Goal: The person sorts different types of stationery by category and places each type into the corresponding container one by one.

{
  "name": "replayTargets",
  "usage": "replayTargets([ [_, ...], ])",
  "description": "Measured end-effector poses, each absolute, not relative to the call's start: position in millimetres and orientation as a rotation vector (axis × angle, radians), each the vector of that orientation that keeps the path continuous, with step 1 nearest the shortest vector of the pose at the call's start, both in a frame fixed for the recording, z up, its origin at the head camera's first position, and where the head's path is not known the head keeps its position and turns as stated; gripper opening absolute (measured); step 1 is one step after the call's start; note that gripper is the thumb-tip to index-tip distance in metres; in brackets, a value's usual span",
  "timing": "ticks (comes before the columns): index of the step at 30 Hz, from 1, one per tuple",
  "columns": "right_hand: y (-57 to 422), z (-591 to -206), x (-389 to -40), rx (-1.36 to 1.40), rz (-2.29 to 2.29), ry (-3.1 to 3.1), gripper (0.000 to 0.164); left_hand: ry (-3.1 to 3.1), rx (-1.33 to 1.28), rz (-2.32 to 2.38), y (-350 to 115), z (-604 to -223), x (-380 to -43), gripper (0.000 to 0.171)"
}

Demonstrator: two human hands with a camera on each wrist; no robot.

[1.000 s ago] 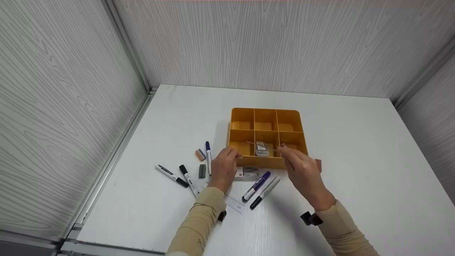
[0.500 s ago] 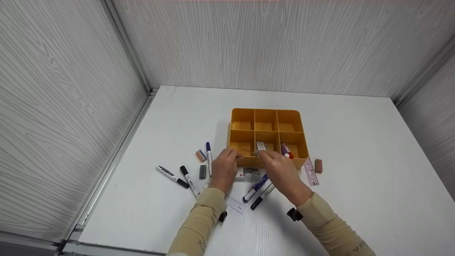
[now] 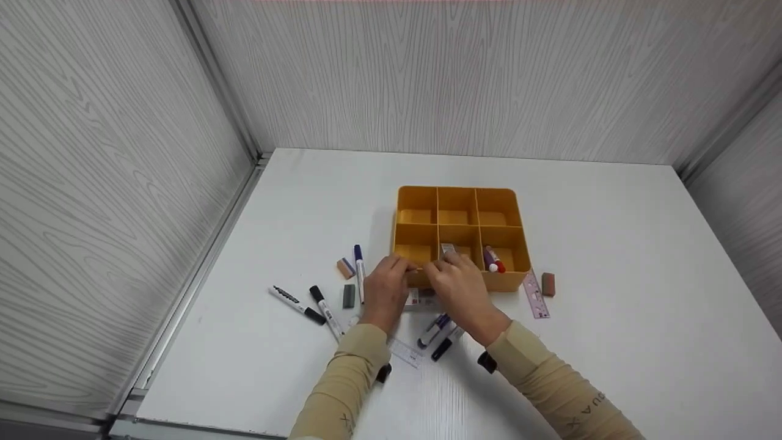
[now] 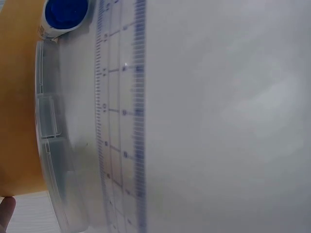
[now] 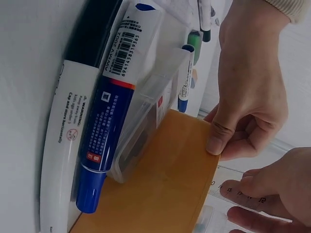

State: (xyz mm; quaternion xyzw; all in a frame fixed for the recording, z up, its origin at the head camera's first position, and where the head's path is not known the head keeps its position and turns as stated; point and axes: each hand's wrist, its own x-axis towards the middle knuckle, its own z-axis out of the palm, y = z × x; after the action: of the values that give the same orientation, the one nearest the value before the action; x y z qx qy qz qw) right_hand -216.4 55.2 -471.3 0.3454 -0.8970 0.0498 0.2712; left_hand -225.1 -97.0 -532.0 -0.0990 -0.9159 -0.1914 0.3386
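Note:
My left hand grips the front wall of a yellow compartment box, thumb pressed on the outside near the left corner in the right wrist view. Beside it, my right hand pinches a clear ruler at the front middle compartment; its fingers show through the marked plastic. A small case with a white label lies in that compartment, partly hidden by the hand. Two short markers, one with a red end, lie in the front right compartment.
Before the box lie a clear case, a blue marker and a white marker. Another clear ruler lies nearer. Left are several markers, a dark green block and an eraser. Right are a pink ruler and a reddish block.
My right hand has moved left with the ruler, from the front right compartment to beside my left hand, uncovering the short markers and pink ruler. The left hand stays on the box.

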Motion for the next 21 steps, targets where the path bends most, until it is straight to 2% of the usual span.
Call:
replayTargets([
  [10,52,-486,-221,0.919,0.084,-2.435,0.014,-2.368,-0.269,-0.518,-96,-533,-226,0.004],
  [21,56,-491,-219,0.952,0.116,-2.493,0.032,-2.369,-0.272,-0.518,-97,-534,-226,0.004],
])
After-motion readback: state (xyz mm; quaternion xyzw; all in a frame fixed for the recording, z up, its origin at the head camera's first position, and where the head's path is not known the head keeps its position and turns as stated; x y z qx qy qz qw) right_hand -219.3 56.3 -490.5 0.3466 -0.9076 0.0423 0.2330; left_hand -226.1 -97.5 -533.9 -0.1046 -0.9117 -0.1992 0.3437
